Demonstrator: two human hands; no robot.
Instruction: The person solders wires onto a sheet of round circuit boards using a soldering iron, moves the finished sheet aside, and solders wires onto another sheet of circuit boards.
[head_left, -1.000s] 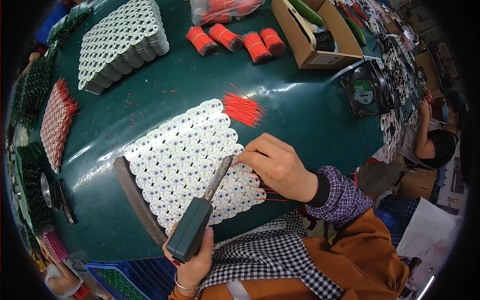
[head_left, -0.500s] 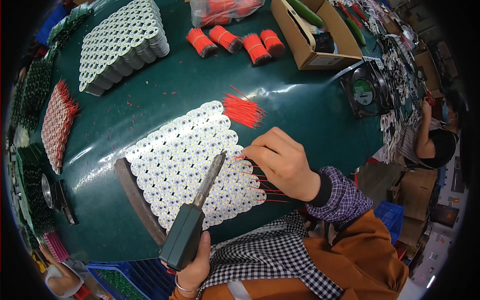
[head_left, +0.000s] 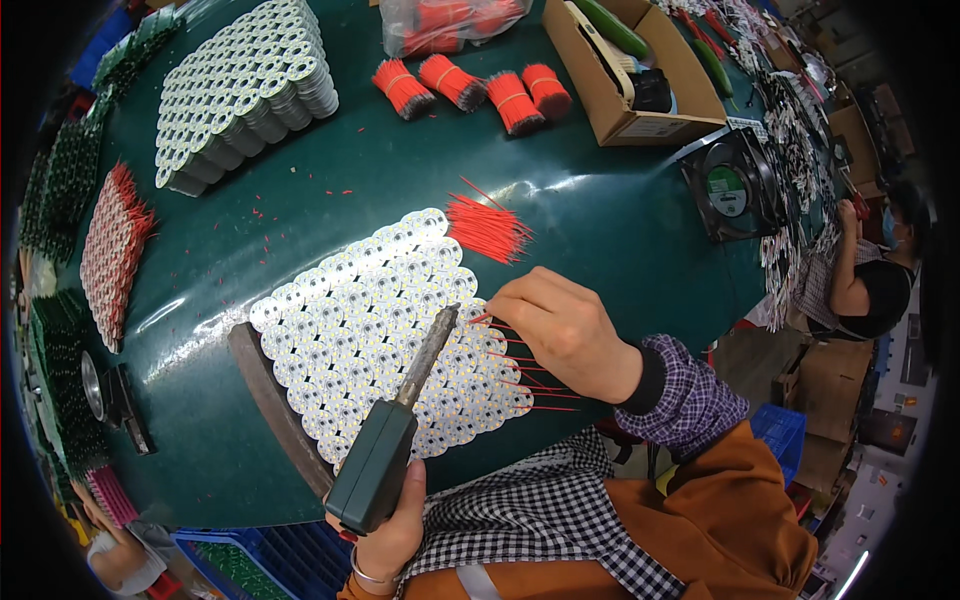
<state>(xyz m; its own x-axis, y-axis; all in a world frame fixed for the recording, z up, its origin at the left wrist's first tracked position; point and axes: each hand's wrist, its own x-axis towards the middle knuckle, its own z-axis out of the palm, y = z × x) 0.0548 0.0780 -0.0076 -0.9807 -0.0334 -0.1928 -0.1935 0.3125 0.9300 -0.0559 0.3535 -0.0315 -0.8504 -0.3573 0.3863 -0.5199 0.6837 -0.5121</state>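
My left hand point(head_left: 395, 540) grips a dark green soldering gun point(head_left: 372, 468) by its handle. The gun's metal tip points up and away, over a panel of round white LED boards point(head_left: 345, 345). Close to that tip, at the panel's right edge, my right hand point(head_left: 570, 330) pinches a thin red wire point(head_left: 481, 318) between thumb and fingers. Whether tip and wire touch is too small to tell. Several more red wires point(head_left: 545, 393) stick out from the boards along the same edge, below my right hand. Beyond the panel's far right corner lies a loose pile of red wires point(head_left: 488, 230).
A dark curved bar point(head_left: 275, 400) borders the panel's left side. Stacked board panels point(head_left: 240, 100), bundled red wires point(head_left: 450, 82) and a cardboard box point(head_left: 660, 128) stand at the back. At right is a black fan point(head_left: 728, 185); a co-worker point(head_left: 865, 270) sits beyond.
The soldering gun has shifted slightly right, its tip nearer the pinched wire. My right hand sits a little lower, still pinching the wire. The whole view has dipped slightly.
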